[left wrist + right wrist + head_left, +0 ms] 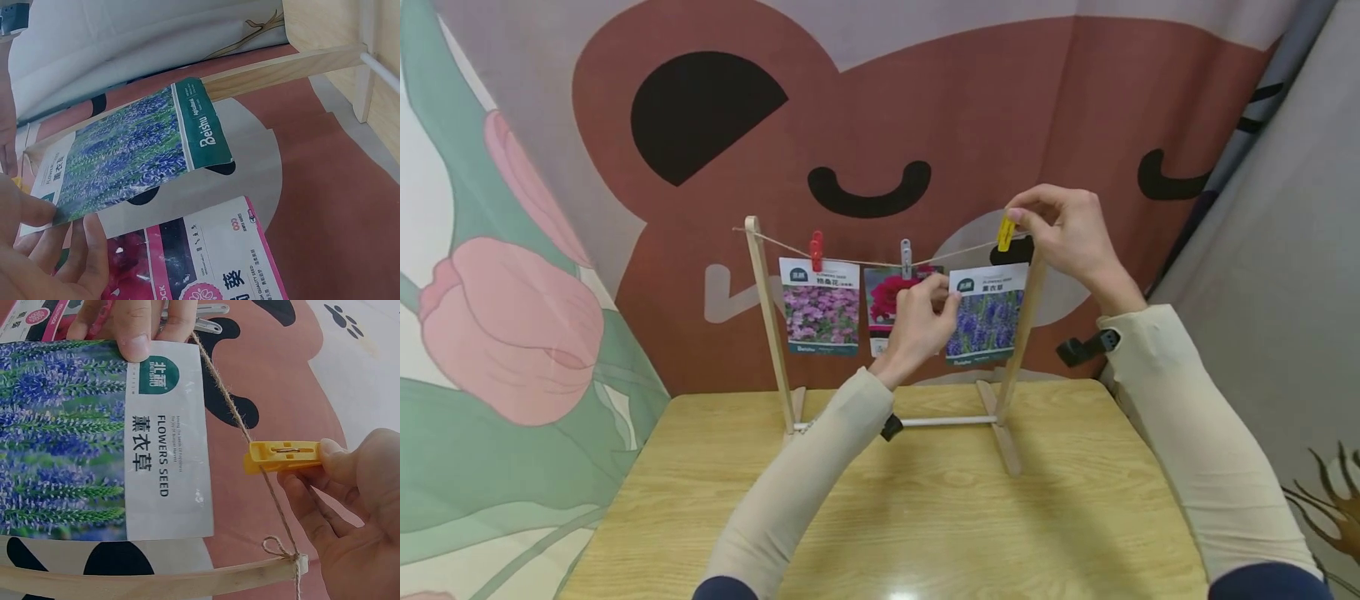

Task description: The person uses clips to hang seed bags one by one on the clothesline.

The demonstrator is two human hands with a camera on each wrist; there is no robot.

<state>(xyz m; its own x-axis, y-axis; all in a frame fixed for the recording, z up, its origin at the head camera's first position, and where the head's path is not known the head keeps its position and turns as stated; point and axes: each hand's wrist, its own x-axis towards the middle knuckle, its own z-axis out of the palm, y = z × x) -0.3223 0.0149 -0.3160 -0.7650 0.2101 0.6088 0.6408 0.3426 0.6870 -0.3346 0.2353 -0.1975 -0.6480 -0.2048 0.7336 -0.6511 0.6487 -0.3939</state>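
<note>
My left hand (921, 321) pinches the left edge of a lavender seed packet (987, 317) between thumb and fingers, near its top corner. The packet hangs just below the twine (225, 394), apart from it in the right wrist view. A yellow clothespin (284, 455) is pinched by my right hand (1067, 229), its jaws at the twine near the right post. To the left, a red clothespin (817, 250) holds a pink-flower packet (822, 312) on the line. A grey clothespin (906, 258) holds a dark-pink-flower packet (883, 296), partly hidden behind my left hand.
The twine runs between two wooden posts, the left post (767, 325) and the right post (1024, 325). A white rod (951, 422) joins their feet on the wooden table (880, 500). A printed curtain (962, 100) hangs close behind the stand.
</note>
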